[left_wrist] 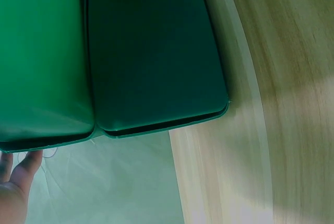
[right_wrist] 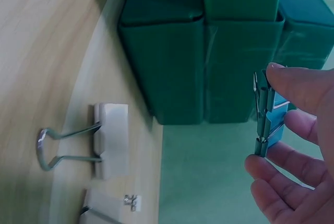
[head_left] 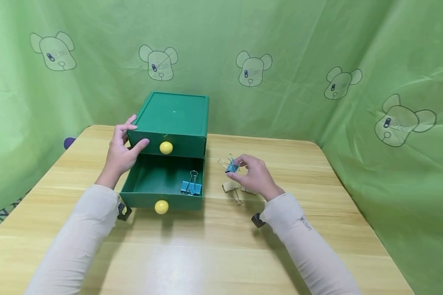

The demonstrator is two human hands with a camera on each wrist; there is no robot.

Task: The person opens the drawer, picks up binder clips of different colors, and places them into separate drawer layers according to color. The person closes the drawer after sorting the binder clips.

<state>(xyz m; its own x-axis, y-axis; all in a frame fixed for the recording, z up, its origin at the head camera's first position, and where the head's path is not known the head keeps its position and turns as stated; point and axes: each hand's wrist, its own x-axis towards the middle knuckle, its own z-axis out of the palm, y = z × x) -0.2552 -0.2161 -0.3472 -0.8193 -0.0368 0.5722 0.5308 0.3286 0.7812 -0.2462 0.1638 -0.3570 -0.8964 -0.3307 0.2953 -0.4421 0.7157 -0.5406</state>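
My left hand point(head_left: 121, 153) rests on the front left corner of a green drawer unit point(head_left: 173, 112), thumb on the upper drawer's face and fingers along the side. The upper drawer is closed. Below it, the lower drawer point(head_left: 140, 200) is pulled out, with blue binder clips point(head_left: 190, 187) inside at its right end. Right of the unit, my right hand point(head_left: 256, 174) pinches a blue binder clip point(right_wrist: 276, 117) between thumb and fingers. Under and beside that hand lie white binder clips point(head_left: 229, 187) on the table, one partly covered by the hand.
Each drawer front bears a round yellow knob point(head_left: 161, 207). The wooden table point(head_left: 214, 258) has its back edge close behind the unit. Green curtains point(head_left: 291, 98) with bear-head drawings hang behind and along the sides.
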